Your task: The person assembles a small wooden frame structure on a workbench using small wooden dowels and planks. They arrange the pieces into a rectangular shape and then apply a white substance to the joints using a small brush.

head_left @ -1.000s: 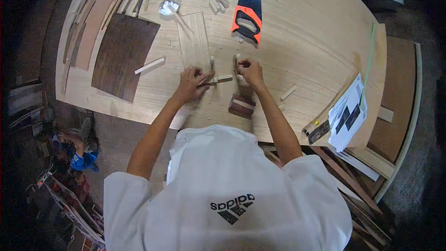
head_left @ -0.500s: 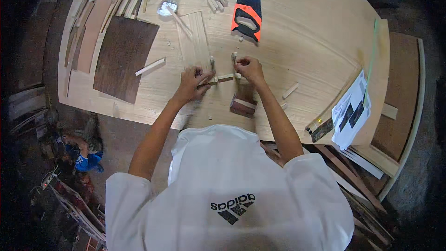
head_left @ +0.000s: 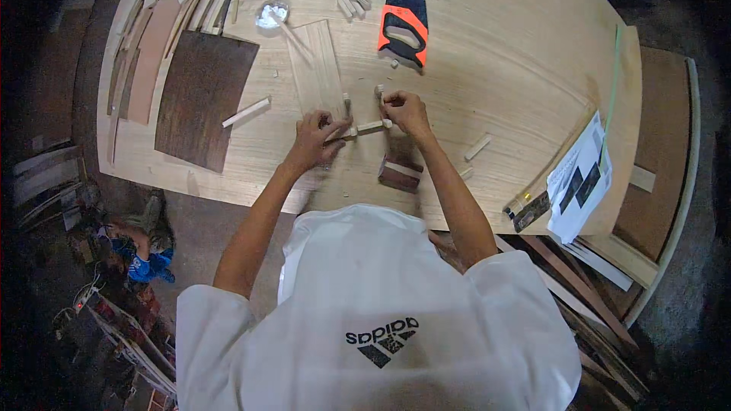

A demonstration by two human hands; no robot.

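Observation:
My left hand (head_left: pixel 314 141) is closed, its fingers pinching the left corner of a small assembly of pale wooden sticks. A short crosspiece (head_left: pixel 371 127) runs from there toward my right hand (head_left: pixel 406 113). That hand is closed too, thumb and fingertips pinching the right-hand stick (head_left: pixel 381 91), whose far end shows beyond the fingers. Another stick (head_left: pixel 347 101) points away beside my left fingertips. A pale thin board (head_left: pixel 316 61) lies just beyond my left hand. Nearer me sits a dark brown block (head_left: pixel 400 175) with a pale stripe. The fingers partly hide the joints.
On the plywood tabletop (head_left: pixel 502 53) lie an orange-handled saw (head_left: pixel 403 27), a bowl of white paste (head_left: pixel 272 15) with a stick in it, several short sticks (head_left: pixel 354 4), a dark panel (head_left: pixel 205 99) and paper sheets (head_left: pixel 580 175). A person (head_left: pixel 145 251) crouches at the lower left.
My right hand and the stick in it have shifted slightly left, against the crosspiece's end. My left hand keeps its grip in nearly the same place.

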